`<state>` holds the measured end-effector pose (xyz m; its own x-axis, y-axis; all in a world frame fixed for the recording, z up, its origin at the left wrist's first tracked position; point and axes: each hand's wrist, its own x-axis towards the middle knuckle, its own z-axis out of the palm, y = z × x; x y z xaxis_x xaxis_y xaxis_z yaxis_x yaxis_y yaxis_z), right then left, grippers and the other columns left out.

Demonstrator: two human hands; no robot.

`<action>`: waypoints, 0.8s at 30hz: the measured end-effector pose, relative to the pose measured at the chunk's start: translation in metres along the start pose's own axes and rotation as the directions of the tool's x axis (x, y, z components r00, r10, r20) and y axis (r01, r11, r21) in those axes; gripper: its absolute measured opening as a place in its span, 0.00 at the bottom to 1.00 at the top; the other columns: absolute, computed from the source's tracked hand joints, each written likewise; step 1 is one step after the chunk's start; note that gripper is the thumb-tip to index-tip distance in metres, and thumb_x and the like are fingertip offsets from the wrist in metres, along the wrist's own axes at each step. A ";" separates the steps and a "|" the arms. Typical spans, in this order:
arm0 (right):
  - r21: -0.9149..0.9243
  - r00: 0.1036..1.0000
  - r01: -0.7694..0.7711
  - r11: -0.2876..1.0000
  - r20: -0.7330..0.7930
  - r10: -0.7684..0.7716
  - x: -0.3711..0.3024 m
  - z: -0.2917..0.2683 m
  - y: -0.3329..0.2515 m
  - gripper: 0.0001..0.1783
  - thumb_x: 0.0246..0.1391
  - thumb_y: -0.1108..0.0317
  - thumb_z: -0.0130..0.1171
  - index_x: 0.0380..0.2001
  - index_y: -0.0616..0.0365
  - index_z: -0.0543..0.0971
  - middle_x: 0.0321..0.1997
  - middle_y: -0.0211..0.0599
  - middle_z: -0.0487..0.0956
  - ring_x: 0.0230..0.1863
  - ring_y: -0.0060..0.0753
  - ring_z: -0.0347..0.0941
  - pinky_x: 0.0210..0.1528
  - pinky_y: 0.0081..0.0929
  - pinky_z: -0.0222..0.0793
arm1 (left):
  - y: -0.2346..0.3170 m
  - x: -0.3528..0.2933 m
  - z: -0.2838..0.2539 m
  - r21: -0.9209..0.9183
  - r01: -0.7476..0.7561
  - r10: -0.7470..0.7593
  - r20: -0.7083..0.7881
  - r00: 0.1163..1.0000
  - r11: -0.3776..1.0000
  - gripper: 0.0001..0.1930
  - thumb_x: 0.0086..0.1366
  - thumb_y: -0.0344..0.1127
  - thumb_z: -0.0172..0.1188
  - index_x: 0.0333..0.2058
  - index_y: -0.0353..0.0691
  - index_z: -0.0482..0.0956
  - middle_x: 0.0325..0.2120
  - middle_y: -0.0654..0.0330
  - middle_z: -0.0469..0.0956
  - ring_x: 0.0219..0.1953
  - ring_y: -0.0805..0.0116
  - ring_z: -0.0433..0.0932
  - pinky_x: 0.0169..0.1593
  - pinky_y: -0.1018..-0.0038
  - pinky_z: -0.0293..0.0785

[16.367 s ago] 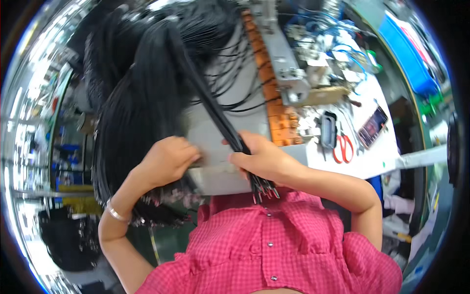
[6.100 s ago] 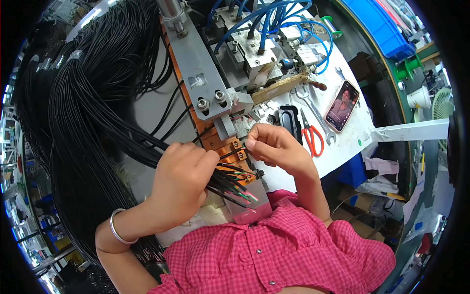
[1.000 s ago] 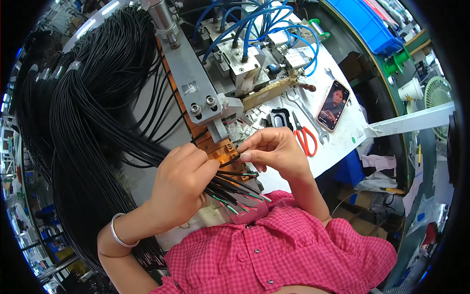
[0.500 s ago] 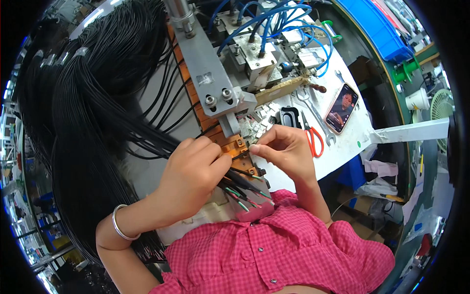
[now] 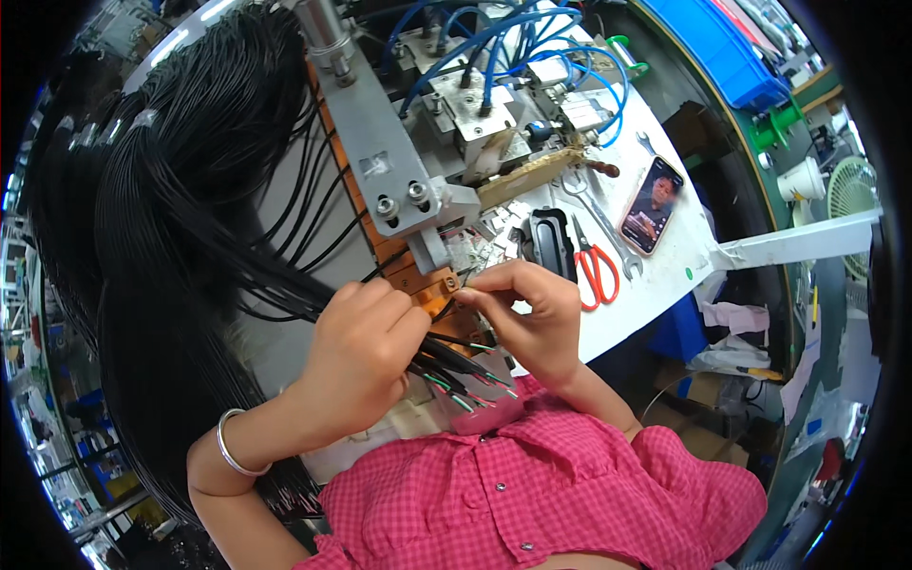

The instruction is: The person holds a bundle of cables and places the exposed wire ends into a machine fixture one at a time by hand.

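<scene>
My left hand (image 5: pixel 369 344) is closed round a bundle of thin black cables (image 5: pixel 454 359), whose cut ends show red, green and white wires. Its fingers rest against an orange metal fixture (image 5: pixel 418 283) below the grey press arm (image 5: pixel 375 157). Thumb and forefinger of my right hand (image 5: pixel 532 312) are pinched together at the fixture's right side. A short stretch of black cable runs toward that pinch from the left hand; the fingertips cover its end. On the left hangs a large mass of black cables (image 5: pixel 142 247).
Right of the fixture lie a black tray (image 5: pixel 553 245), red-handled scissors (image 5: pixel 597 275), a wrench (image 5: pixel 608 228) and a phone (image 5: pixel 652 205). Small white connector-like pieces (image 5: pixel 489 233) are heaped beside the press. Blue air hoses (image 5: pixel 494 47) loop over the machine at the back.
The view has shifted slightly, so the bench and machine sit farther left. My right hand's pinch has come nearer to the fixture's edge. The left hand keeps its hold on the cables.
</scene>
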<state>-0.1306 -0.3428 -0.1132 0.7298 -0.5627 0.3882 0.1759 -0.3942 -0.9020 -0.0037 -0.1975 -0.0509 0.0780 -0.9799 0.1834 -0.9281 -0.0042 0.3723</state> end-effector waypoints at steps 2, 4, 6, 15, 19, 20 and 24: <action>-0.041 0.998 0.056 0.998 0.041 -0.054 0.002 -0.003 -0.002 0.04 0.45 0.80 0.64 0.26 0.64 0.79 0.22 0.35 0.78 0.18 0.15 0.70 0.19 0.13 0.64 | 0.000 -0.001 -0.001 -0.005 0.016 -0.017 -0.015 1.000 1.000 0.17 0.35 0.22 0.58 0.30 0.34 0.75 0.23 0.58 0.69 0.28 0.58 0.68 0.31 0.67 0.61; 0.153 0.980 -0.173 0.973 0.125 0.155 0.006 -0.017 -0.008 0.03 0.46 0.80 0.64 0.26 0.65 0.79 0.22 0.34 0.79 0.19 0.16 0.71 0.19 0.13 0.64 | 0.001 0.001 -0.002 -0.007 0.019 -0.019 -0.022 1.000 1.000 0.16 0.35 0.22 0.58 0.30 0.34 0.75 0.22 0.58 0.69 0.28 0.58 0.68 0.31 0.67 0.61; 0.442 0.794 -0.605 0.662 0.406 0.453 0.010 -0.030 -0.013 0.03 0.47 0.79 0.63 0.27 0.65 0.79 0.22 0.34 0.79 0.20 0.16 0.72 0.19 0.13 0.64 | 0.002 0.002 -0.004 -0.034 0.007 -0.008 -0.031 0.999 0.999 0.16 0.35 0.22 0.59 0.30 0.34 0.76 0.22 0.58 0.68 0.28 0.58 0.68 0.31 0.67 0.61; 0.351 0.767 -0.628 0.695 0.434 0.473 0.018 -0.030 -0.007 0.04 0.47 0.78 0.64 0.27 0.66 0.78 0.22 0.35 0.79 0.17 0.15 0.70 0.17 0.12 0.63 | 0.004 0.004 -0.007 -0.041 0.003 -0.003 -0.004 1.000 0.999 0.18 0.34 0.23 0.61 0.31 0.35 0.76 0.24 0.58 0.69 0.28 0.58 0.69 0.31 0.68 0.62; 0.411 0.785 -0.619 0.669 0.358 0.506 0.013 -0.024 -0.002 0.04 0.47 0.77 0.64 0.27 0.65 0.79 0.22 0.35 0.79 0.16 0.15 0.69 0.17 0.12 0.63 | 0.003 0.002 -0.001 -0.061 0.008 -0.012 -0.066 0.998 0.998 0.13 0.35 0.24 0.59 0.24 0.37 0.71 0.21 0.59 0.66 0.28 0.60 0.67 0.31 0.67 0.61; 0.389 0.800 -0.600 0.699 0.321 0.507 0.011 -0.021 -0.002 0.04 0.47 0.76 0.64 0.26 0.64 0.79 0.21 0.33 0.79 0.17 0.14 0.70 0.18 0.12 0.64 | 0.003 0.001 -0.001 -0.060 0.010 -0.014 -0.066 0.998 0.998 0.13 0.35 0.24 0.59 0.24 0.37 0.71 0.21 0.59 0.66 0.28 0.60 0.67 0.31 0.67 0.61; 0.252 0.890 -0.455 0.854 0.165 0.426 0.004 -0.008 -0.010 0.04 0.48 0.75 0.64 0.26 0.64 0.79 0.21 0.30 0.79 0.19 0.13 0.70 0.20 0.13 0.63 | 0.002 0.001 0.000 -0.052 -0.003 0.000 -0.062 0.998 0.999 0.12 0.34 0.23 0.58 0.23 0.38 0.69 0.21 0.59 0.65 0.28 0.59 0.66 0.31 0.68 0.61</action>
<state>-0.1344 -0.3473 -0.1012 0.8329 -0.5489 -0.0698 -0.0156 0.1027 -0.9946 -0.0058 -0.1988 -0.0496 0.1006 -0.9657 0.2393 -0.9080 0.0092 0.4188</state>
